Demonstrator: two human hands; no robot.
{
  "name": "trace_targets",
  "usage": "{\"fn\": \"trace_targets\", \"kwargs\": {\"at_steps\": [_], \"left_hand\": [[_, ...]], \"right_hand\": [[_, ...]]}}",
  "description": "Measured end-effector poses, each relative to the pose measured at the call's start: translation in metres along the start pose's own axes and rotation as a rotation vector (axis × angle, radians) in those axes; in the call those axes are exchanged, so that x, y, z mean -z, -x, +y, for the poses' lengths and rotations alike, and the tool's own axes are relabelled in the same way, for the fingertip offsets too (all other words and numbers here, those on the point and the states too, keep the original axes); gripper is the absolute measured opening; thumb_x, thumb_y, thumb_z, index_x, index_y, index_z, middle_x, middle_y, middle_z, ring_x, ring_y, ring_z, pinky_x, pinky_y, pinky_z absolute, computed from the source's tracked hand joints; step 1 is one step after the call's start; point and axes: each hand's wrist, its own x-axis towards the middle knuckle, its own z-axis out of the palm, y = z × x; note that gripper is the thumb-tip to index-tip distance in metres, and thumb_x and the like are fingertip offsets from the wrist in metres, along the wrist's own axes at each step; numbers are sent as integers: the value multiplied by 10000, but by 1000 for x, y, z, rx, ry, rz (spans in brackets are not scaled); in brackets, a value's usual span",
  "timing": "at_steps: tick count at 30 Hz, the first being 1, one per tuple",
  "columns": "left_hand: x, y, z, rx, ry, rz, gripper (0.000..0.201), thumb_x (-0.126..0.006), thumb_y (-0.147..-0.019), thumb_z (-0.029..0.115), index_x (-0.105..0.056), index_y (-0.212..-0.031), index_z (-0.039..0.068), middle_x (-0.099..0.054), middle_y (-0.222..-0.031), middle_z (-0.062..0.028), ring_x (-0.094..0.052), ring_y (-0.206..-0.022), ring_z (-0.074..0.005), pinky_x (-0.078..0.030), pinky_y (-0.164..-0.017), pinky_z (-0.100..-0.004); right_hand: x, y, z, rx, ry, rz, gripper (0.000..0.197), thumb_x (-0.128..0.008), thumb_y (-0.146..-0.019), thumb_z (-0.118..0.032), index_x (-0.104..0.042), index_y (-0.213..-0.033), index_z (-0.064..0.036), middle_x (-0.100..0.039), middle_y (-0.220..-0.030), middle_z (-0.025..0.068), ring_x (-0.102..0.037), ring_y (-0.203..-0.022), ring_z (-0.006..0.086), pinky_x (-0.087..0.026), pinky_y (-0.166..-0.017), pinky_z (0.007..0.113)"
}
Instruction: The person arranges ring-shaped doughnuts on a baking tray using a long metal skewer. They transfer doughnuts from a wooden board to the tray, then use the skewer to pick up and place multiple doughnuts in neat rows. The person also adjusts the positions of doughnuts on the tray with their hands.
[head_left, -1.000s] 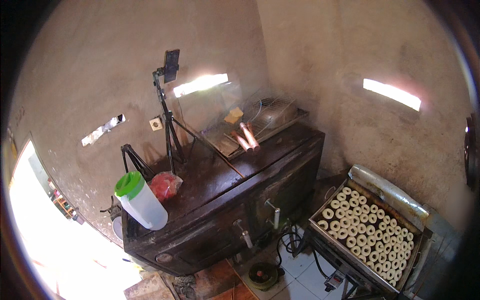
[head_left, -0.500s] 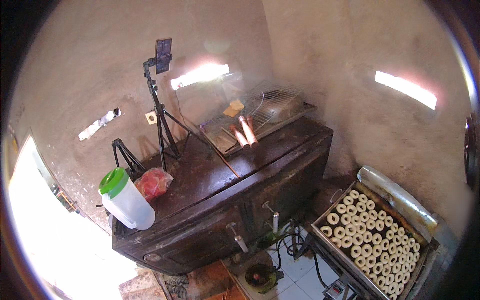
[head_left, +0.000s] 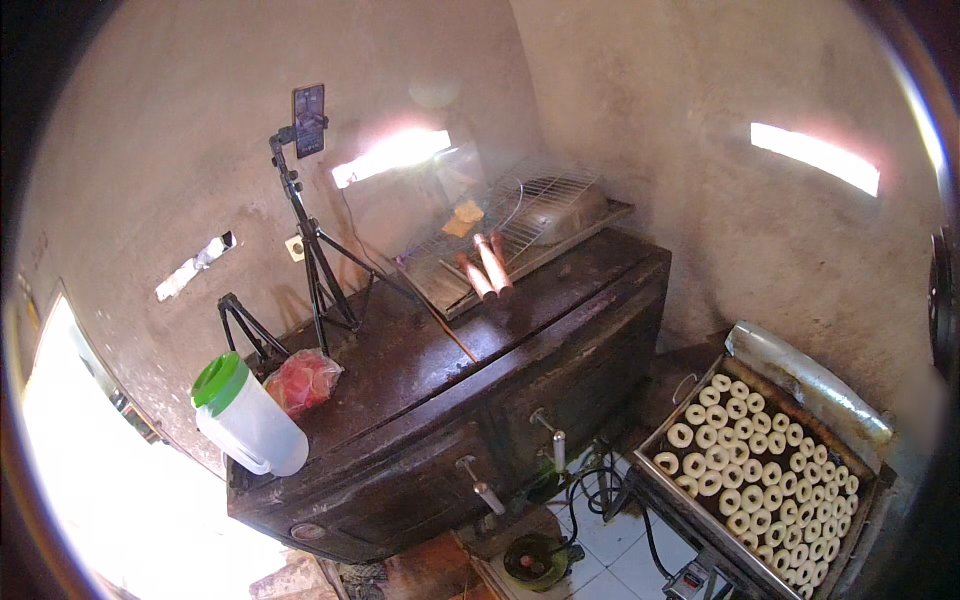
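Note:
Neither of my hands shows in the head view, and no forearm comes in from the lower edge. At the lower right, many pale dough rings point(head_left: 745, 492) lie in rows in a dark-bottomed metal tray point(head_left: 712, 520). A rolled metal sheet point(head_left: 810, 383) runs along the tray's far side. To the left, a translucent pitcher point(head_left: 258, 430) with a green lid stands at the end of a dark wooden cabinet point(head_left: 400, 385). Beside it lies a clear plastic bag point(head_left: 304, 382) with something red inside.
A tripod point(head_left: 312, 250) holding a phone point(head_left: 309, 120) stands on the cabinet, near a smaller black tripod point(head_left: 250, 328). Rolling pins point(head_left: 492, 264) rest by a wire rack point(head_left: 545, 195). Below are a dark pan point(head_left: 535, 562), black hoses point(head_left: 572, 495) and white floor tiles point(head_left: 612, 540).
The whole view has shifted and turned slightly: the tripod and pitcher sit further left in the picture, the tray further right. Nothing in the scene has visibly been moved.

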Motion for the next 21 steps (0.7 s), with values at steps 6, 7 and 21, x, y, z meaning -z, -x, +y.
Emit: {"fn": "trace_targets", "kwargs": {"at_steps": [6, 7, 21], "left_hand": [[-8, -2, 6, -12, 6, -20, 394, -693, -1059, 213, -617, -1403, 35, -653, -1260, -181, -632, -1143, -309, -513, -984, -445], [-8, -3, 6, -15, 6, -19, 387, -691, -1060, 211, -622, -1397, 34, -659, -1252, -179, -636, -1135, -306, -516, -978, -443], [1, 30, 26, -110, 49, -70, 292, -670, -1072, 178, -697, -1322, 30, -734, -1141, -147, -698, -1028, -263, -559, -899, -421]], "right_hand": [[2, -13, 2, -3, 15, 17, 425, -589, -1130, -480, -623, -1399, -152, -701, -1150, 88, -656, -902, 213, -573, -713, 424], [1, -15, -1, 2, 14, 14, 424, -585, -1132, -481, -624, -1398, -152, -699, -1149, 87, -653, -902, 211, -571, -713, 422], [3, 122, 55, 46, -128, -78, 415, -538, -1155, -485, -629, -1376, -146, -673, -1143, 71, -612, -897, 182, -544, -701, 396]]}}
